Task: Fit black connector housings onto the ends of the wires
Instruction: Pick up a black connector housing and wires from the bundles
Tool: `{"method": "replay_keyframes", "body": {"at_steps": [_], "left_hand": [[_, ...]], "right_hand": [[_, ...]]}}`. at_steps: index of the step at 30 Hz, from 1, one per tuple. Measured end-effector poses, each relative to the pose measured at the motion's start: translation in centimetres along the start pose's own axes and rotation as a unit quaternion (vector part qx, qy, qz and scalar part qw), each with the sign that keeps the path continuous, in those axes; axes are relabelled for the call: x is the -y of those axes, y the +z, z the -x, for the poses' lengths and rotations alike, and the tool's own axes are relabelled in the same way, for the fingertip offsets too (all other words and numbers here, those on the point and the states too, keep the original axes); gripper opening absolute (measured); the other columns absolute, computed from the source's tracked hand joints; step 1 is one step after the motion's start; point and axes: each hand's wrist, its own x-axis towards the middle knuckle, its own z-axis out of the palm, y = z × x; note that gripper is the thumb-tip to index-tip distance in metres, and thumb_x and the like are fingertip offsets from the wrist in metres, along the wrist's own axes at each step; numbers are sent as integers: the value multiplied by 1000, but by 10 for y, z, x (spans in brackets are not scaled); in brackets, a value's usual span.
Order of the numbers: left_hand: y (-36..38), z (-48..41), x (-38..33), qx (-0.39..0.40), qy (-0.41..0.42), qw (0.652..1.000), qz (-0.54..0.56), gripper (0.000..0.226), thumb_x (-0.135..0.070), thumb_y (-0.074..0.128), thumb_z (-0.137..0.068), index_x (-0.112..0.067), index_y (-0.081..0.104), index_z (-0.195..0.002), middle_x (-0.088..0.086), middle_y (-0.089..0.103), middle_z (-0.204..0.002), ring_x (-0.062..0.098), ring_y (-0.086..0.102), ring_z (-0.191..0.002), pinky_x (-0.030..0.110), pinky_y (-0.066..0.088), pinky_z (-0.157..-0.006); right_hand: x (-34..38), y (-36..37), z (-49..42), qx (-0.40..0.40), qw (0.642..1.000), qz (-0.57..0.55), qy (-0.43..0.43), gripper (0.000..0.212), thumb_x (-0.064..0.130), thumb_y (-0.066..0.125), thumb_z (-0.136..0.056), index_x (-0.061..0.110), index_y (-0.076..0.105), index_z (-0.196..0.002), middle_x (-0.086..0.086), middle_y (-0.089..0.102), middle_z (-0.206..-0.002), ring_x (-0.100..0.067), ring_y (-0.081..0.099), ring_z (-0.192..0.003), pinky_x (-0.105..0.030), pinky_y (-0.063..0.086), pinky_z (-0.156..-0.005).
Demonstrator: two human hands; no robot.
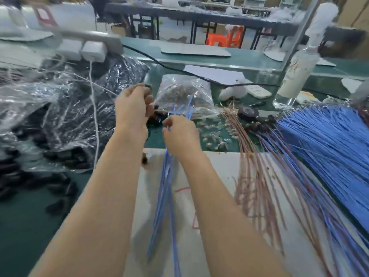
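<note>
1. Raised left grip (132,105), fingers curled, pinching a small dark piece (147,85) at the fingertips; too blurred to name.
2. Just beside and below it, right grip (179,134), pressed on a thin bunch of blue wires (165,186); tips fanning up past the grip, tails trailing back over a white board (219,162).
3. Between the two grips, a small heap of black connector housings (157,115) on the green counter (30,226).
4. Beyond the right grip, a clear bag of small metal parts (183,90).
5. Left of the left grip, plastic-wrapped sacks of black pieces (69,116).
6. Right of the right grip, pinkish wires (251,172), then a thick blue wire bundle (329,148).
</note>
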Motion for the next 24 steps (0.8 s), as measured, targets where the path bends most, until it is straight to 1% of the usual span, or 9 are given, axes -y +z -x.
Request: {"method": "replay_keyframes", "body": {"at_steps": [3,5,7,10,12,15,17,20,24], "left_hand": [[-28,-12,-12,-38,-26,998,45,16,-5,52,-89,-14,60,-79,-5,60,-65,2,55,-53,15,43,-50],[-41,-19,-18,-53,-34,995,84,17,-4,51,-90,-12,60,-78,-4,61,-65,1,55,-48,14,42,-47],[-48,-24,-22,-61,-31,993,91,13,-3,50,-89,-9,61,-83,-2,61,-70,2,55,-47,14,42,-47],[-50,-27,-24,-63,-27,993,93,12,-2,50,-88,-9,60,-87,0,62,-75,3,55,-52,15,43,-49],[-47,-27,-24,-60,-28,993,98,12,-4,51,-89,-10,60,-92,-1,63,-79,4,55,-57,15,44,-50],[-42,-24,-22,-54,-32,993,96,17,-6,52,-90,-9,61,-104,-2,63,-82,5,57,-63,16,46,-53],[-43,-22,-22,-50,-29,995,87,19,-7,52,-91,-9,61,-108,-3,64,-83,5,57,-64,16,47,-55],[-46,-22,-24,-50,-20,996,72,16,-8,52,-90,-10,60,-104,-4,64,-81,6,57,-66,16,48,-59],[-44,-19,-23,-48,-19,997,65,16,-7,52,-90,-10,59,-104,-3,63,-82,5,57,-66,16,48,-58]], "right_hand": [[15,23,-15,-19,998,56,-34,35,13,46,-94,16,56,-127,-9,59,-124,-29,46,-119,-38,43,-91],[23,32,-24,-9,997,64,-48,44,13,48,-92,21,48,-136,-8,53,-131,-29,41,-124,-40,39,-95],[30,39,-30,25,996,71,-55,49,14,50,-91,25,44,-139,-8,45,-139,-31,37,-126,-43,37,-99],[32,45,-36,58,992,100,-51,46,17,51,-92,28,46,-137,-7,34,-142,-32,33,-127,-45,35,-104],[30,45,-38,42,994,77,-57,38,16,53,-94,21,53,-132,-10,39,-137,-32,39,-122,-42,37,-102],[24,41,-35,9,998,8,-62,26,13,57,-92,8,59,-117,-11,49,-124,-28,50,-110,-34,40,-93],[18,37,-33,7,998,2,-67,22,14,58,-91,8,58,-113,-9,54,-118,-25,51,-107,-32,39,-88],[8,28,-32,7,998,0,-61,20,17,57,-90,10,59,-109,-6,60,-110,-23,53,-102,-31,41,-84],[-1,21,-32,16,998,7,-54,23,28,58,-93,10,58,-108,-5,60,-108,-22,53,-101,-33,45,-86]]}}
